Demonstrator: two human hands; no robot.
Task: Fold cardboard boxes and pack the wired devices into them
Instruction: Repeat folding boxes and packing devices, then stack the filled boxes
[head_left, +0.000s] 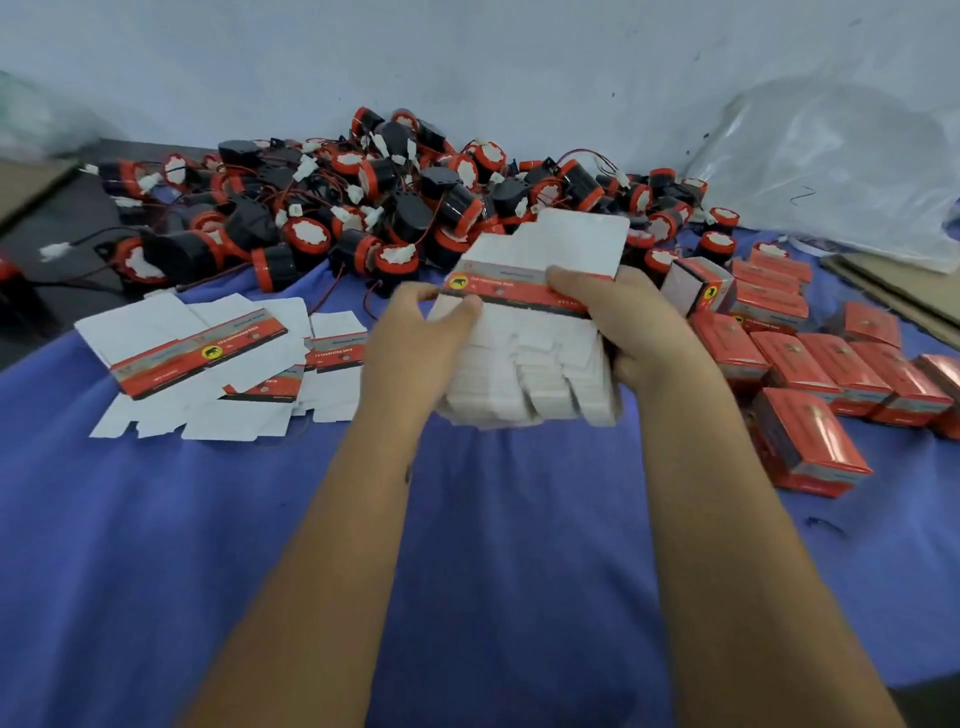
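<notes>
- Both hands hold a thick stack of flat box blanks (524, 364) between them, lifted above the blue cloth (467, 545) that covers the table.
- The left hand (415, 332) grips the stack's left edge, thumb curled over the top blank and fingers tucked out of sight beneath.
- The right hand (623, 317) clasps the right side, fingers bent over the red printed band on the top blank, palm against the stack's edge.
- The blanks show mostly white undersides and notched flaps; the top one carries a red strip with a yellow round logo.
- Left of the left hand, a few loose flat blanks (208, 364) lie spread and overlapping on the cloth.
- Beyond both hands, against the pale wall, sits a heap of wired devices (395, 208): black bodies with red rims, thin red and black leads and white plugs, all tangled.
- Right of the right hand, folded red boxes (810, 364) lie closed, in rows and close together.
- Farther right, past those boxes, crumpled clear plastic sheeting (841, 166) rests against the wall.
</notes>
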